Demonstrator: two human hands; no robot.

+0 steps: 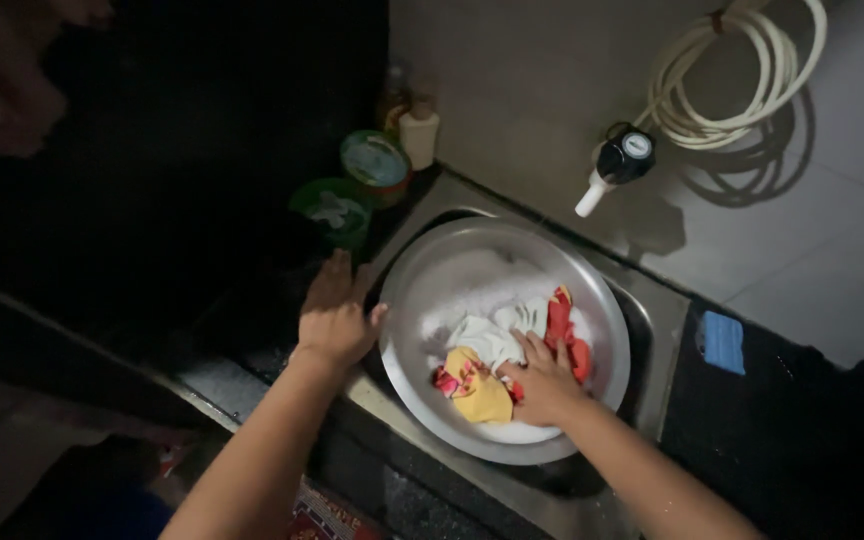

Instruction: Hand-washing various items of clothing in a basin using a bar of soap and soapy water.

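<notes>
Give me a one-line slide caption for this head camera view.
Left hand grips the rim of a steel basin in a sink while the right hand presses colourful cloths into soapy water.

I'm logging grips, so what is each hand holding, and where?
The left hand grips the basin by its left rim. The right hand presses on the wet cloth in it; whether it grips it cannot be told.
</notes>
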